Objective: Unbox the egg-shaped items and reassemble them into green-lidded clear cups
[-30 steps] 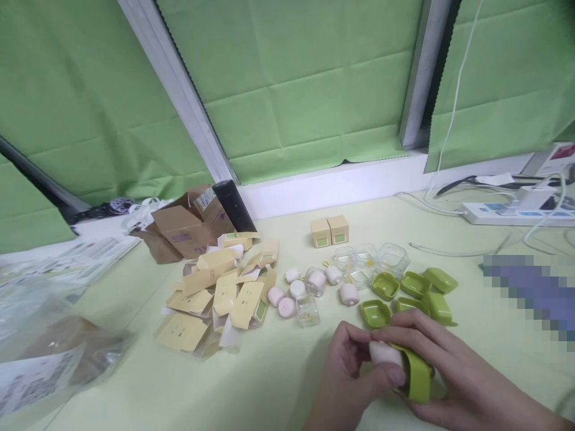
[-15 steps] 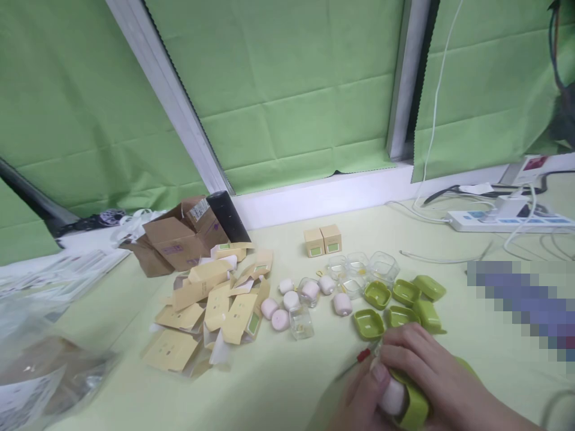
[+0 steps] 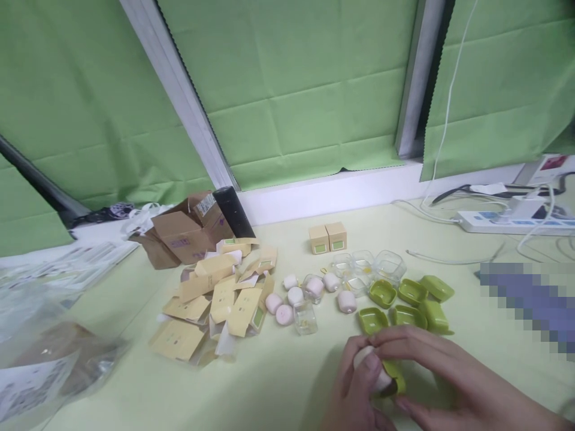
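My left hand [image 3: 353, 389] is closed round a small white rounded cylinder [image 3: 380, 380], thumb lying along its side. Curled over from the right, my right hand [image 3: 433, 365] grips an olive-green cup-like piece [image 3: 396, 380] against the cylinder. The two pieces touch; fingers hide much of both, so I cannot tell how far one sits inside the other. Just beyond the hands are several square green cups [image 3: 372, 321]. To their left lie several pale pink and white cylinders [image 3: 347, 301], some beside or inside clear plastic cups [image 3: 305, 318].
Flattened tan cartons [image 3: 245, 308] are heaped at left, before an open brown box [image 3: 184, 236] and a black cylinder [image 3: 234, 212]. Two small tan boxes [image 3: 320, 240] stand at the back. A white power strip [image 3: 487, 221] with cables lies right; a plastic bag [image 3: 67, 371] is at front left.
Both hands have shifted slightly left, and the white cylinder and green piece have turned between them. A thin red-and-metal tool that showed by the left fingers is no longer visible.
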The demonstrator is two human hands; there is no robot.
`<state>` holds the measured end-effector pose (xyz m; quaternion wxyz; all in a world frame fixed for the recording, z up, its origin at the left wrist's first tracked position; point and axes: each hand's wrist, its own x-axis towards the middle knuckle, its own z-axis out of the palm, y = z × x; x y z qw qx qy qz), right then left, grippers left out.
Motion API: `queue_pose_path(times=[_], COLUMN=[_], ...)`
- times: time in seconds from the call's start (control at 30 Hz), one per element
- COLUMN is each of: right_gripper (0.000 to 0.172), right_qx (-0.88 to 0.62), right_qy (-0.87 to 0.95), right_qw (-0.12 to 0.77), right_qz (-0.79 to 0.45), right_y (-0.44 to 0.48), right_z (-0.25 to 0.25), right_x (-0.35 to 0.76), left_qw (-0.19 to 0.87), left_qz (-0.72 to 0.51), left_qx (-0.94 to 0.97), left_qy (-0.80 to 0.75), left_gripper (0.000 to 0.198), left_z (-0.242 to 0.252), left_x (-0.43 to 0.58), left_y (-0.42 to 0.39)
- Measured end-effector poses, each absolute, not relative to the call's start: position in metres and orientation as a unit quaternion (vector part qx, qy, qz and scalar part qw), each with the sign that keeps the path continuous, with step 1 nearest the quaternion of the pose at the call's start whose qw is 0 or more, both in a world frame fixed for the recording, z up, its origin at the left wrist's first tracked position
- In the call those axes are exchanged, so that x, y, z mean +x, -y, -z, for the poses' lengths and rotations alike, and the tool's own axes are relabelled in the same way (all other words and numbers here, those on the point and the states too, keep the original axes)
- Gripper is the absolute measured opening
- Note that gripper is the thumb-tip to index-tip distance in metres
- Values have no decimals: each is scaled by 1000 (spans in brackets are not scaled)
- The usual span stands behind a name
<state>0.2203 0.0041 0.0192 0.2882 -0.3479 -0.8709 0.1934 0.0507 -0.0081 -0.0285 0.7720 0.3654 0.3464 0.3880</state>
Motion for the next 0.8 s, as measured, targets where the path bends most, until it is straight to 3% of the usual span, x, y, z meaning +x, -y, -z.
queue_pose_path(times=[0.17,0.43,0.6,0.8], right_gripper=[30,41,39,28], right_qx=[-359,-323,-309,-341], right_qy=[860,872,882,863], right_qw=[331,362,351,347], right_qz=[-146,-71,-61,-137], right_y=[-2,6,6,0], right_z=[-15,-2,-4,-13], right_x=[214,215,215,215], left_qw=[727,671,674,726], left_qz=[-383,-424,-390,-379], left_qx=[425,476,489,453], left_qy=[-380,-380,-392,-353], left_gripper=[49,27,33,51], left_z=[35,30,33,39], left_x=[47,54,55,49], left_y=[10,11,12,10])
